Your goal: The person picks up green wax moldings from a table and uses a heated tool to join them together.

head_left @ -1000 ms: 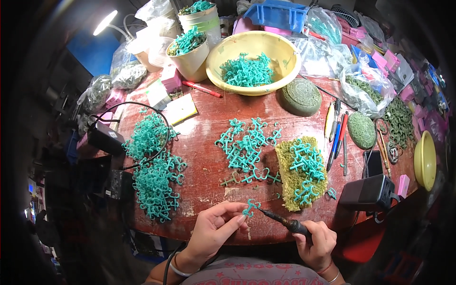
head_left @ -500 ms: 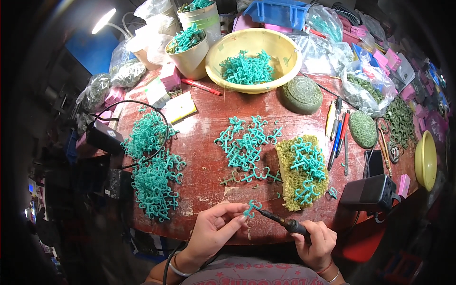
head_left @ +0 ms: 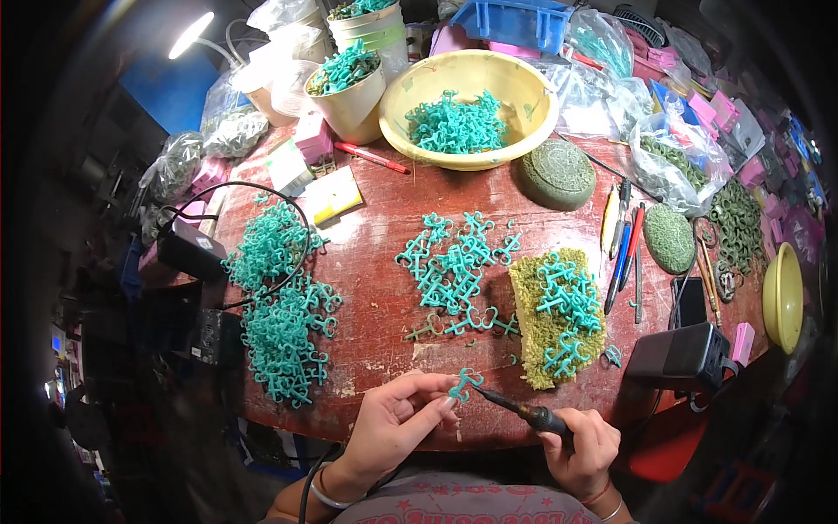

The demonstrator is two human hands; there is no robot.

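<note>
My left hand (head_left: 401, 417) pinches a small teal anchor-like piece (head_left: 463, 381) with curled ends between thumb and fingertips, above the near edge of the table. My right hand (head_left: 583, 447) is wrapped round the dark handle of a soldering iron (head_left: 543, 419). Its thin tip points left and up at the piece, at or very close to its right side; contact is too fine to make out. Just beyond my hands lies a loose group of similar teal pieces (head_left: 452, 266). More of them rest on a yellow-green sponge (head_left: 534, 349) to the right.
A large heap of teal pieces (head_left: 284, 332) lies left, crossed by a black cable (head_left: 307, 229). At the back stands a yellow basin (head_left: 397, 131) beside filled tubs (head_left: 353, 109). Pens (head_left: 620, 253), a round green stone-like block (head_left: 559, 175) and a dark box (head_left: 672, 356) sit right.
The soldering iron's tip has shifted very slightly down and right beside the teal piece. Both hands keep their grips, and the whole view has drifted a little.
</note>
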